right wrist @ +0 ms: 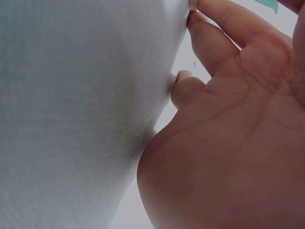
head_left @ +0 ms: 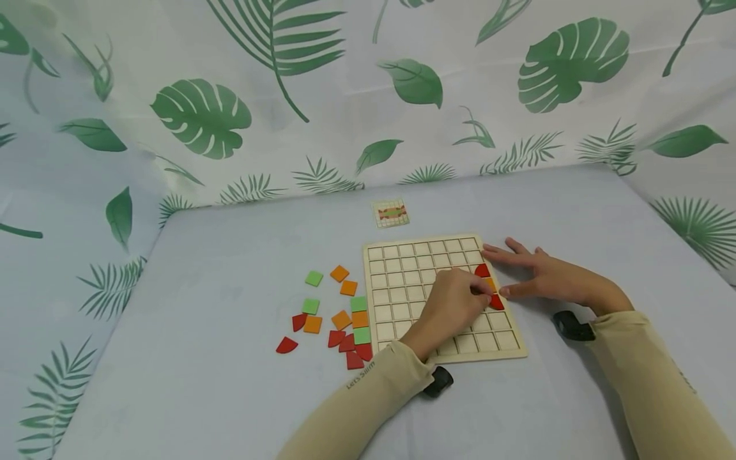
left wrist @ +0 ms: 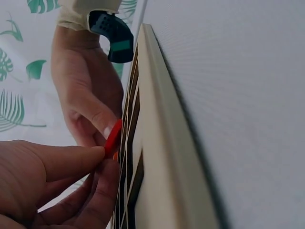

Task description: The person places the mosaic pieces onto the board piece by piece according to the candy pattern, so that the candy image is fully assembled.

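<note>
My left hand [head_left: 455,300] reaches over the wooden grid board [head_left: 392,252] and pinches a red quarter-circle tile [left wrist: 113,138] between thumb and finger. That tile stands tilted against the grid in the left wrist view. Above it in the same right-hand column of the head view lie an orange tile [head_left: 489,284] and another red quarter-circle tile [head_left: 482,270]. My right hand [head_left: 546,278] rests at the board's right edge with fingers spread, its fingertips and thumb at the frame. In the right wrist view its palm and fingers [right wrist: 214,47] lie against the white cloth.
Left of the board lie loose tiles: several orange squares [head_left: 312,324], several green squares [head_left: 313,278] and several red pieces [head_left: 287,345]. A small pattern card [head_left: 391,223] lies behind the board. Leaf-printed cloth [head_left: 356,83] rises at the back and sides.
</note>
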### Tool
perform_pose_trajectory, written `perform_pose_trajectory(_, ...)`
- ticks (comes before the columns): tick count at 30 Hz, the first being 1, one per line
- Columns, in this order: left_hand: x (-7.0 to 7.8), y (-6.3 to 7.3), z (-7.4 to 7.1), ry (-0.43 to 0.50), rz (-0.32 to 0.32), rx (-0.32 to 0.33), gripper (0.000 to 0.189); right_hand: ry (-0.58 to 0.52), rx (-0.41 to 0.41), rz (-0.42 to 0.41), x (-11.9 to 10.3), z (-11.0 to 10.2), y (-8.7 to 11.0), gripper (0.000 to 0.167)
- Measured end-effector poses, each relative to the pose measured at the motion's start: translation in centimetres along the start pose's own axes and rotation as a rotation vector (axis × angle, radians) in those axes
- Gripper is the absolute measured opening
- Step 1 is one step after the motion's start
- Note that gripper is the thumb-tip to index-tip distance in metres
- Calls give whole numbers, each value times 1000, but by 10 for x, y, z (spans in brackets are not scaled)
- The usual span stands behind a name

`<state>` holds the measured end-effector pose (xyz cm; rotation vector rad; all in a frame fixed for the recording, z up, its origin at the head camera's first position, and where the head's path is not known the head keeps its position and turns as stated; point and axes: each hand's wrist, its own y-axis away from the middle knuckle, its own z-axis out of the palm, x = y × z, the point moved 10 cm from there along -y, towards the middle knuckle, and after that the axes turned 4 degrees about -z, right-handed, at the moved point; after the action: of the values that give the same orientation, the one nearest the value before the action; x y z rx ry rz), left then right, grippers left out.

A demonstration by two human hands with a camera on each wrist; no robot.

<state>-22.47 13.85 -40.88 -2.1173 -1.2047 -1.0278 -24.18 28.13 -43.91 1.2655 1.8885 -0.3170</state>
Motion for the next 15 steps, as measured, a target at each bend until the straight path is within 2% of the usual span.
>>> perform_pose_trajectory(5,-1,1,-3,11,-17,2,11,-6,-1,14,1,1,0,82)
perform_pose_trajectory(10,-4,2,-6,51,-61,-11,9,1,0,2,-2,1,0,81)
perform_pose_trajectory(13,-6,2,-13,110,-85,-17,9,6,1,0,-2,1,0,81)
perform_pose_trajectory(15,-9,2,-23,149,-99,-13,9,11,1,7,-2,0,0,81)
